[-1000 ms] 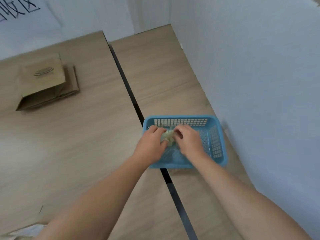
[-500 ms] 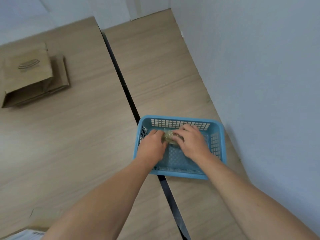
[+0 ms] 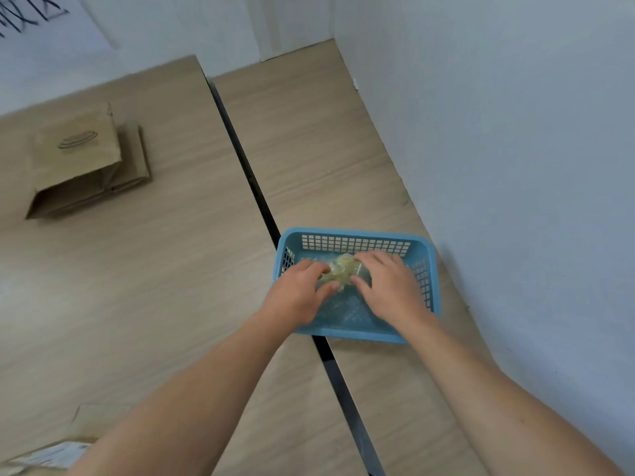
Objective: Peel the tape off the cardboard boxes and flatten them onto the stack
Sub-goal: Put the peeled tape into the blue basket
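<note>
Blue basket (image 3: 357, 240): set on the wooden tabletop (image 3: 154, 286), across the dark seam, near the white wall. Wad of tape (image 3: 342, 271): held over the basket, pinched between the left hand (image 3: 302, 292) and right hand (image 3: 390, 286), fingers curled on it from both sides. Flattened cardboard boxes (image 3: 86, 163): stacked at the far left, well apart from the basket.

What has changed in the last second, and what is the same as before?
Very little changed. Both hands keep working the wad of tape over the blue basket: the left hand and right hand still pinch it from either side, neither letting go. Only the camera view shifted. The basket and the flattened cardboard stack have not moved on the table.
</note>
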